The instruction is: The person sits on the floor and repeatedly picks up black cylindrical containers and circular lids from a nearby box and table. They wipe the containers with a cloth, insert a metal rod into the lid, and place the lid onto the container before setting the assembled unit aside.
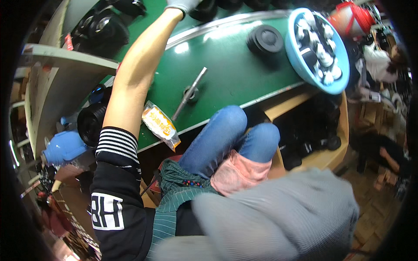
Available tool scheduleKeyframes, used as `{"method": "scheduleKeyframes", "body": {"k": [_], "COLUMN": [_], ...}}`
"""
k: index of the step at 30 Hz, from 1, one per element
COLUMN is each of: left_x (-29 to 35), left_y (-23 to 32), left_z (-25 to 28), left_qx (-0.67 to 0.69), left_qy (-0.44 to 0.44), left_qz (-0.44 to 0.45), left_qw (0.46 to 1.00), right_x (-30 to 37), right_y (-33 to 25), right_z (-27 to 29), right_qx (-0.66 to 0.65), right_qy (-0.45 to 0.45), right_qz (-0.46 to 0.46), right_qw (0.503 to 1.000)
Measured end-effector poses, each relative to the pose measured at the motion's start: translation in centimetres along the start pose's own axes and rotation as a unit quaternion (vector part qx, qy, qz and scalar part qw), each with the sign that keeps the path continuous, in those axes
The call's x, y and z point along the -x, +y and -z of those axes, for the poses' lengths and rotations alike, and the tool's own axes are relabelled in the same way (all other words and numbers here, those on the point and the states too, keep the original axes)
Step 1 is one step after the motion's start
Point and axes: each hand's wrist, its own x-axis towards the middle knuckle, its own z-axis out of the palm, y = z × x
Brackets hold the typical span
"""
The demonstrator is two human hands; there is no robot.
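My left arm stretches up across the green table [230, 65]. My left hand [182, 5], in a pale grey glove, is cut off at the top edge beside several black round parts [204, 11], so its fingers are hidden. Very close to the camera at the lower right, my right hand [278, 213] shows as a large blurred grey knit glove. Whether it holds anything is unclear. Between the arm and the far side, a metal rod [190, 93] lies across a small dark ring [194, 95]. A white and orange plastic packet [161, 124] rests at the table's near edge.
A black lidded round part [265, 40] stands right of centre, beside a light blue basin [292, 56] of black and white pieces. Below the edge, a cardboard box [344, 143] holds black parts. Shelving [52, 82] and a blue container [64, 148] crowd the left. Other people are at the right.
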Motion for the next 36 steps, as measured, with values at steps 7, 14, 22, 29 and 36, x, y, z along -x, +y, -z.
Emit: {"method": "scheduleKeyframes", "body": {"k": [7,14,22,29,36], "left_x": [-1.0,-3.0,-3.6,2.3,14.8], "left_y": [-13.3,-24.6,-24.9,-15.6,1.2], "left_z": [3.7,7.0,5.1,12.0,24.0], "left_qx": [-0.169,-0.519,-0.365,-0.22,-0.055], "left_qy": [0.219,0.123,0.04,0.031,-0.002], "left_qz": [-0.046,0.032,-0.064,-0.152,-0.299], "left_qw": [0.96,0.845,0.928,0.963,0.953], "right_x": [-1.5,5.1,11.8,12.1,5.2], "right_y": [1.8,6.4,7.5,6.0,5.9], "right_z": [4.7,0.5,-9.3,-11.4,-8.8], "right_qx": [-0.04,-0.079,-0.02,-0.084,-0.016], "right_qy": [-0.174,-0.126,-0.287,-0.206,0.06], "right_qz": [-0.065,-0.282,-0.059,-0.119,-0.016], "right_qw": [0.982,0.948,0.956,0.968,0.998]}}
